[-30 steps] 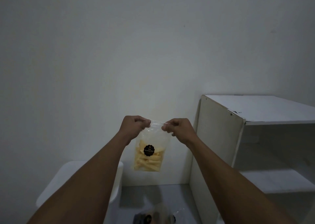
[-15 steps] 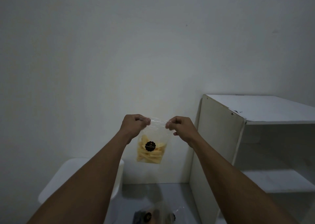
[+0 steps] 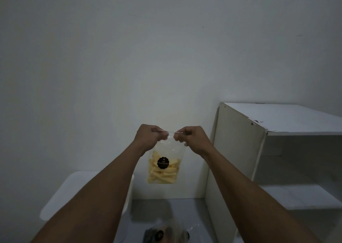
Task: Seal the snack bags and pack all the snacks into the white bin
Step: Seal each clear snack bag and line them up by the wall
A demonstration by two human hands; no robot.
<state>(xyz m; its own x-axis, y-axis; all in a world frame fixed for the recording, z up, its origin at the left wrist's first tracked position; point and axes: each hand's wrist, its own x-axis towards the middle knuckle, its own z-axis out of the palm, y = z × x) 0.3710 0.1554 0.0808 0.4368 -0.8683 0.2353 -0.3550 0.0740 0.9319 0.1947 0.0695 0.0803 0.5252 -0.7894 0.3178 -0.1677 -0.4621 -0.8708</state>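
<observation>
A clear snack bag (image 3: 163, 166) of pale yellow sticks with a round black label hangs in front of the wall. My left hand (image 3: 149, 136) pinches the left end of its top strip. My right hand (image 3: 192, 138) pinches the right end, and the two hands almost touch. The white bin (image 3: 61, 196) stands at the lower left, partly hidden under my left forearm. More snack bags (image 3: 166, 233) with black labels lie on the grey floor at the bottom edge.
A white open shelf unit (image 3: 238, 150) stands at the right, close to my right forearm. A plain pale wall fills the view behind the bag. Grey floor shows between the bin and the shelf unit.
My hands have drawn closer together along the bag's top strip. The bag hangs a little lower and nearer than half a second ago.
</observation>
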